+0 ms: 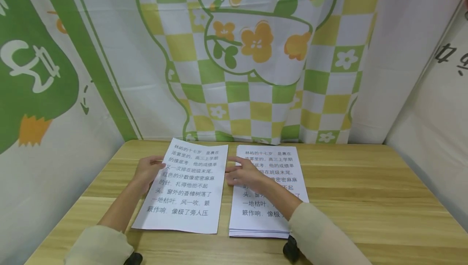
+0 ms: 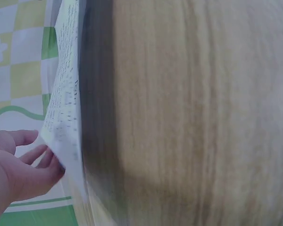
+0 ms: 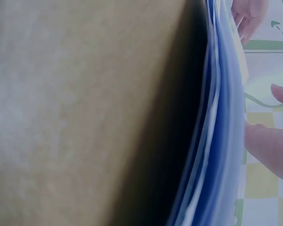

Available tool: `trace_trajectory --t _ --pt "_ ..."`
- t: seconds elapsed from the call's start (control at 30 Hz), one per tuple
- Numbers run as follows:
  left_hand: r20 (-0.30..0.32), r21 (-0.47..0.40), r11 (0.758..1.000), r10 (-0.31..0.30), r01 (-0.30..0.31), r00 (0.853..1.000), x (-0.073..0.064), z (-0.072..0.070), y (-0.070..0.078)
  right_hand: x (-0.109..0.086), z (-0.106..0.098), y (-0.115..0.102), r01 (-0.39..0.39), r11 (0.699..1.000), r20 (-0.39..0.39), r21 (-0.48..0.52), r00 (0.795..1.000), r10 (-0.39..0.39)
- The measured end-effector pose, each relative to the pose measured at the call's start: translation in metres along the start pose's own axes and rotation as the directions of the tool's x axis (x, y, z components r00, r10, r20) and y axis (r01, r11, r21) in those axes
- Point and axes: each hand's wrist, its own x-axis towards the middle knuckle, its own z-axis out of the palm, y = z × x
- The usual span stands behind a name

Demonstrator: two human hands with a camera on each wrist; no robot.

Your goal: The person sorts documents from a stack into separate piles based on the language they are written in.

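A printed sheet of paper (image 1: 190,187) lies at the left, slightly turned, its left edge raised off the wooden table in the left wrist view. My left hand (image 1: 148,171) pinches that left edge between thumb and fingers. Beside it, a stack of printed sheets (image 1: 263,220) shows several loose layers at its near edge. My right hand (image 1: 245,175) is over the stack's upper left part, its spread fingers pointing at the right edge of the single sheet. In the right wrist view the stack's layered edges (image 3: 221,117) stand beside the right thumb (image 3: 269,146).
The wooden table (image 1: 358,200) extends to the right of the stack. A patterned green, yellow and white cloth (image 1: 256,106) hangs behind its far edge, with white printed cloth on both sides. Black wrist straps (image 1: 291,250) show under the sleeves.
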Motion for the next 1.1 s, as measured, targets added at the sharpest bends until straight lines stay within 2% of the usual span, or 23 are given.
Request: trace_trajectory --t 0.2,0.43,0.57,0.67,0.83,1.1 --pt "-0.026 0.143 0.990 0.007 -0.003 1.000 -0.001 0.000 0.000 -0.001 0.000 -0.001 0.007 1.000 0.021 0.021 1.000 -0.007" --pt "-0.027 0.215 0.977 0.013 -0.007 1.000 -0.003 0.005 0.006 -0.005 -0.001 -0.003 0.013 1.000 0.023 0.022 1.000 -0.014" --pt "-0.033 0.286 0.956 0.078 -0.065 0.996 -0.003 0.012 0.010 -0.012 -0.004 -0.005 0.033 0.999 0.022 -0.006 0.999 -0.033" --pt "-0.032 0.318 0.942 0.129 -0.112 0.991 -0.006 0.020 0.014 -0.021 -0.011 -0.007 0.047 0.996 -0.003 -0.072 0.999 -0.048" --pt "-0.002 0.262 0.954 0.151 -0.145 0.989 -0.014 0.037 0.025 -0.040 -0.035 -0.009 0.056 0.976 -0.060 -0.209 0.996 -0.070" --pt "0.094 0.142 0.981 0.121 -0.134 0.988 -0.025 0.063 0.039 -0.064 -0.087 -0.013 0.052 0.949 -0.177 -0.312 0.978 -0.112"
